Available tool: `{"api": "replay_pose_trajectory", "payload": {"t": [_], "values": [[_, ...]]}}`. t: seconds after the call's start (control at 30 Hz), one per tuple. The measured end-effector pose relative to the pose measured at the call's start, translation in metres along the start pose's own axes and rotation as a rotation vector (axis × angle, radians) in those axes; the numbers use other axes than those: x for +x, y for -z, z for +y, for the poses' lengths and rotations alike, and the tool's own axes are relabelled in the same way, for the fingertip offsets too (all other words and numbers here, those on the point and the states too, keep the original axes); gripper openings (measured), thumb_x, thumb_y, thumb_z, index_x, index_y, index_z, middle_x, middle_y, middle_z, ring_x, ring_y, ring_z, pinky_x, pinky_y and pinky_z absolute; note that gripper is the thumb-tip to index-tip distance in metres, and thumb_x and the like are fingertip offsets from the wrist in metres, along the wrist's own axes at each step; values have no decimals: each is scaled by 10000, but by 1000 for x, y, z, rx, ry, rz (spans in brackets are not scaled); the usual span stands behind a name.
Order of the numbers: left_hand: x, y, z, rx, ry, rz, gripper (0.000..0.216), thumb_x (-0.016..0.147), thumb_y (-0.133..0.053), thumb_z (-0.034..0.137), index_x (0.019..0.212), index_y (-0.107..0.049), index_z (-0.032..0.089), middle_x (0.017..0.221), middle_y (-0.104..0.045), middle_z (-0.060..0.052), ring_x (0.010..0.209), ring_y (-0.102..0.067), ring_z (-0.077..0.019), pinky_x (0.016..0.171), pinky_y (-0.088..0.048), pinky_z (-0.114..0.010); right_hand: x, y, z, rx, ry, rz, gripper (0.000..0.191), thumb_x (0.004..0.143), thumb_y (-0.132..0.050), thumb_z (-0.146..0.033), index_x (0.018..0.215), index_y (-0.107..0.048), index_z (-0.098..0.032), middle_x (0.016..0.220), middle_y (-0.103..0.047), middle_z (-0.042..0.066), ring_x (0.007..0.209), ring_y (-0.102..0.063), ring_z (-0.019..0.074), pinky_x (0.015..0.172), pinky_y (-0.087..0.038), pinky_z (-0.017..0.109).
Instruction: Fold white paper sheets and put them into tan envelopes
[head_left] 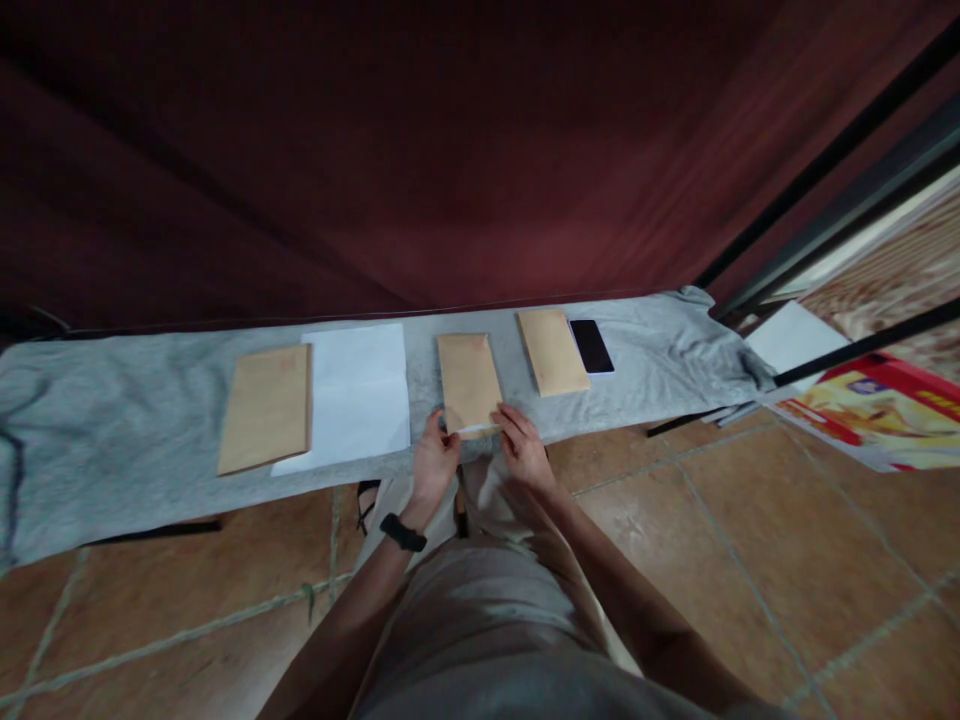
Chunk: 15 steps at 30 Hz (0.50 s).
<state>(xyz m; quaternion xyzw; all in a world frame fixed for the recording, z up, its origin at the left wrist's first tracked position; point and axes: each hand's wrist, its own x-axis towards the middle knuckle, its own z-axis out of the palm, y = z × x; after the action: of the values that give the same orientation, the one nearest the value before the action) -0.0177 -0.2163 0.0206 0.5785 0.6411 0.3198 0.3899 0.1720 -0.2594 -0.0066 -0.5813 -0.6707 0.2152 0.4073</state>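
Observation:
A brown paper envelope (468, 378) lies in front of me on the grey cloth, its near end towards my body. A narrow white strip (472, 428) shows along that near end; I cannot tell whether it is paper inside or part of the flap. My left hand (436, 458) grips the envelope's near left corner, fingers bent together. At the near right corner, my right hand (523, 445) pinches the edge between thumb and fingers. White paper sheets (361, 385) with a faint crease lie to the left, partly under a stack of brown envelopes (265, 408).
The grey cloth (667, 350) covers a long narrow bench against a dark red curtain (450, 180). Right of my hands lie another brown envelope (553, 350) and a black phone (592, 346). A red and yellow box (885, 410) stands beyond a dark metal bar at right.

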Motion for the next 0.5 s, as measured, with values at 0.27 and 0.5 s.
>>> {"api": "replay_pose_trajectory", "payload": {"t": [0.27,0.5], "values": [[6,6,-4,99,-177,125,474,901,-606,307,1350,-552,162,1199,-647,-146,1077,-655,-280,980,-510,-444,-5,3,7,26,34,-13,489,949,-471,-168,1422,-581,-218,1500,-546,103,1407,-487,234,1216,-367,463],[67,3,-2,-382,273,-15,438,774,-716,254,1184,-627,130,707,-643,8,608,-610,-141,591,-484,-246,32,-1,14,50,-299,104,443,927,-485,-280,1328,-623,-154,1203,-714,141,1112,-663,250,1043,-494,429]]}}
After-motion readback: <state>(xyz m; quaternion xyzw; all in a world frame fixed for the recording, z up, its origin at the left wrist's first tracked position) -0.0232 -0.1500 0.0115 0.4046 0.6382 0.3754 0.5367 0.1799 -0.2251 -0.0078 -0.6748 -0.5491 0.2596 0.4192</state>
